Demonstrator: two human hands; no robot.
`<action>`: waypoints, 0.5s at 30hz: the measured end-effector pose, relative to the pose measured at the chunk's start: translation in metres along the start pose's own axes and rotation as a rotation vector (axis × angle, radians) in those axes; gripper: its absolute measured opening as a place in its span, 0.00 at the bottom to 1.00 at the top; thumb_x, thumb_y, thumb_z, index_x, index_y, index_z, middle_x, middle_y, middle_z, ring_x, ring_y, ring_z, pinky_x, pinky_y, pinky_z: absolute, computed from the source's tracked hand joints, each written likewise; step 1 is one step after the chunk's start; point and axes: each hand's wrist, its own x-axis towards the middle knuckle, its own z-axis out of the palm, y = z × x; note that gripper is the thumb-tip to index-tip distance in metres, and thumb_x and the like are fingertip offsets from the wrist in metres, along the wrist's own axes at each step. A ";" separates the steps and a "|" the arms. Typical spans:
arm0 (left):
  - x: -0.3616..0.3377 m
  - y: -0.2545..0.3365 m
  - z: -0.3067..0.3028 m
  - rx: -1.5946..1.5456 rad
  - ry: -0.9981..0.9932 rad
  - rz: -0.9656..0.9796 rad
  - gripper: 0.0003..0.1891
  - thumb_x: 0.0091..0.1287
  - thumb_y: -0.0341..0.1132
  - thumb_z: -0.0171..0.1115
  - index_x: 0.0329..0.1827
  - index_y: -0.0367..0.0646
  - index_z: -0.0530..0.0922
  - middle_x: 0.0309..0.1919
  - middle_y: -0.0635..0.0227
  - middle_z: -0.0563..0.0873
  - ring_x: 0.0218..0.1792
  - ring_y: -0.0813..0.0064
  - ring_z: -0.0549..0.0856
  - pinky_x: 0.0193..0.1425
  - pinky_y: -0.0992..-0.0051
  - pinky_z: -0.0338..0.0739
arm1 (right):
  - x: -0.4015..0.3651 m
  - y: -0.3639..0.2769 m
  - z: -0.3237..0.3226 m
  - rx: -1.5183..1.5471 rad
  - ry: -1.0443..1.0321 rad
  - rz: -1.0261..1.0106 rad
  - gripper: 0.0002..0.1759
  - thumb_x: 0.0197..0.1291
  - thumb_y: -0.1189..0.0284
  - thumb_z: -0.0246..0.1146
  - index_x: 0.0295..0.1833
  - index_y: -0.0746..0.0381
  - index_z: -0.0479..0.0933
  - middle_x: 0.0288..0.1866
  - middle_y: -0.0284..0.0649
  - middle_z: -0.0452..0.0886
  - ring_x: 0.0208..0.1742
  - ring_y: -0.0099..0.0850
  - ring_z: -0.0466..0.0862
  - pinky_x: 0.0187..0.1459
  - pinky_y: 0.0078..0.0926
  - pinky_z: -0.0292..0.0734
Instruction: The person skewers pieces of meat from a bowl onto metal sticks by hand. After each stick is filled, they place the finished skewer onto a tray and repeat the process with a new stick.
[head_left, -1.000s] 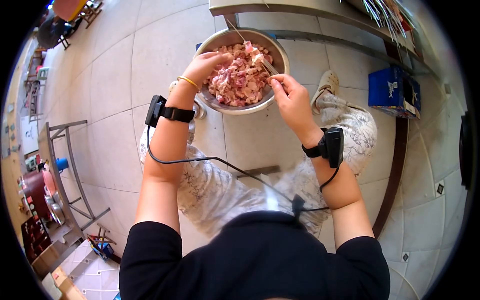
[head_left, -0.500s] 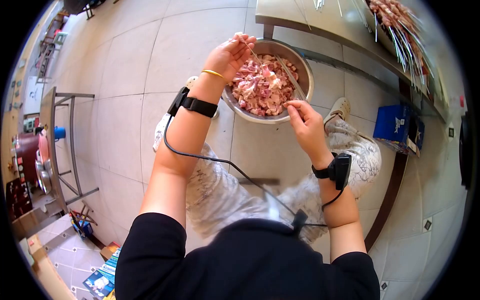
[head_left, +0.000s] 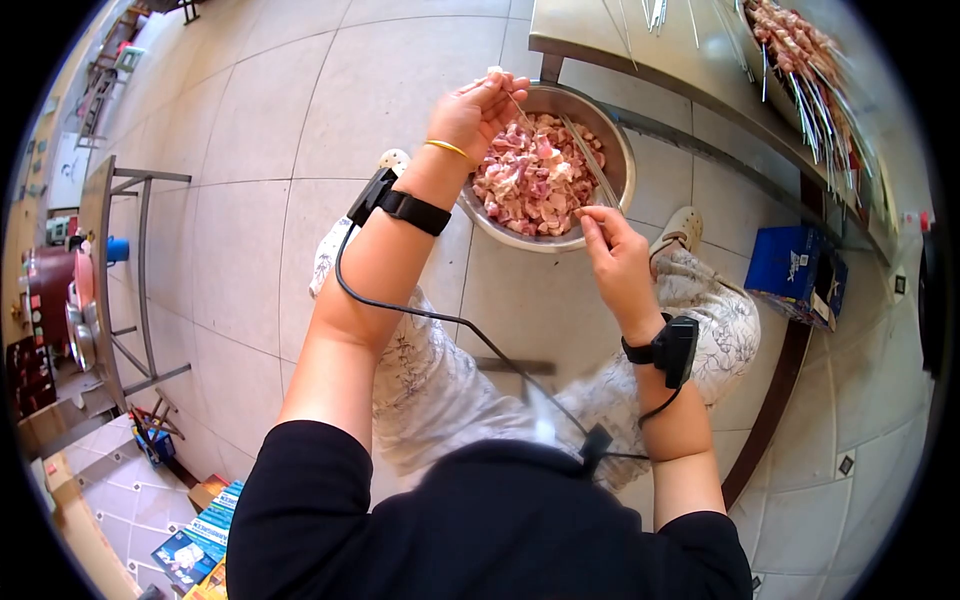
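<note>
Silvery metal: one bowl (head_left: 545, 243) sits upper centre on my feed, heaped with pink meat pieces (head_left: 535, 185) too many to count. Two hands show. The left hand (head_left: 478, 112), by the bowl's upper-left edge, pinches one pale scrap (head_left: 495, 71) at the end of one thin skewer (head_left: 517, 104), its long axis slanting toward upper left. The right hand (head_left: 618, 255), by the lower-right rim, grips a skewer bundle (head_left: 593, 170) pointing likewise; I can't count it. One second ago I saw the left hand over the meat.
</note>
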 end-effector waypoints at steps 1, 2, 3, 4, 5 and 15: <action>0.000 -0.002 0.001 -0.024 0.012 0.002 0.08 0.72 0.33 0.55 0.43 0.38 0.78 0.45 0.57 0.85 0.43 0.73 0.84 0.47 0.78 0.80 | 0.000 0.001 0.003 -0.020 0.023 -0.020 0.07 0.64 0.74 0.61 0.44 0.65 0.78 0.23 0.45 0.78 0.21 0.28 0.75 0.26 0.24 0.69; 0.000 -0.004 0.002 -0.047 0.024 0.004 0.07 0.72 0.32 0.55 0.43 0.38 0.78 0.44 0.57 0.86 0.43 0.71 0.85 0.47 0.78 0.81 | -0.001 0.000 0.003 -0.034 0.023 -0.027 0.07 0.64 0.73 0.60 0.44 0.64 0.78 0.24 0.47 0.78 0.21 0.30 0.75 0.27 0.25 0.70; 0.001 -0.007 0.001 -0.075 0.009 -0.013 0.07 0.72 0.32 0.55 0.43 0.38 0.78 0.44 0.57 0.86 0.43 0.71 0.85 0.48 0.77 0.81 | -0.002 -0.003 0.004 -0.048 0.024 -0.034 0.07 0.64 0.73 0.60 0.45 0.64 0.78 0.25 0.48 0.78 0.21 0.32 0.76 0.27 0.26 0.70; 0.001 -0.009 0.001 -0.103 -0.006 -0.031 0.07 0.72 0.32 0.55 0.43 0.38 0.78 0.44 0.57 0.86 0.43 0.71 0.85 0.48 0.77 0.81 | -0.002 -0.005 0.005 -0.062 0.024 -0.041 0.07 0.64 0.73 0.60 0.45 0.64 0.78 0.26 0.50 0.79 0.21 0.34 0.77 0.27 0.27 0.71; 0.002 -0.011 0.001 -0.131 -0.021 -0.048 0.07 0.72 0.32 0.55 0.42 0.38 0.78 0.43 0.57 0.86 0.43 0.71 0.85 0.48 0.77 0.81 | -0.002 -0.005 0.006 -0.063 0.026 -0.054 0.07 0.64 0.73 0.60 0.45 0.64 0.78 0.26 0.49 0.79 0.22 0.34 0.77 0.28 0.27 0.71; 0.003 -0.013 0.006 -0.105 -0.032 -0.029 0.09 0.72 0.33 0.54 0.48 0.36 0.77 0.49 0.57 0.84 0.47 0.71 0.83 0.56 0.74 0.78 | 0.004 -0.002 0.008 0.031 0.042 -0.037 0.08 0.64 0.74 0.60 0.44 0.67 0.77 0.26 0.46 0.79 0.24 0.29 0.77 0.30 0.25 0.71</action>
